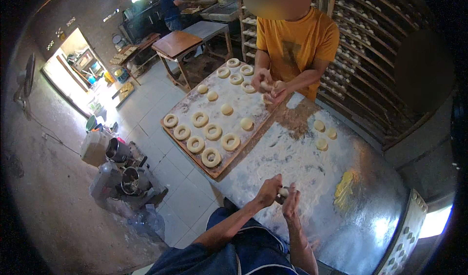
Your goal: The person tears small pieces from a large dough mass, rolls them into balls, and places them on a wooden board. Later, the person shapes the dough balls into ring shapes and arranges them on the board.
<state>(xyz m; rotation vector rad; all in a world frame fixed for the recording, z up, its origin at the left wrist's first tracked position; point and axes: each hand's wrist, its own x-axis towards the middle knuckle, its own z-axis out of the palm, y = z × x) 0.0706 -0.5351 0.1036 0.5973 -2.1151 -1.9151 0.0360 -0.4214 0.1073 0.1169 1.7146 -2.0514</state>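
Close in front of me, above the floured metal table, my left hand and my right hand come together around a small pale piece of dough. A dark gap or object shows just beneath it; I cannot tell which. Fingers of both hands are bent around the piece. On the far left, a floured wooden board carries several dough rings and several round dough balls. Three more dough balls sit on the table to the right.
Across the table, a person in an orange shirt handles dough with both hands. Yellow fat or dough is smeared on the right side. Racks of filled trays stand behind. Pots and jugs stand on the left floor.
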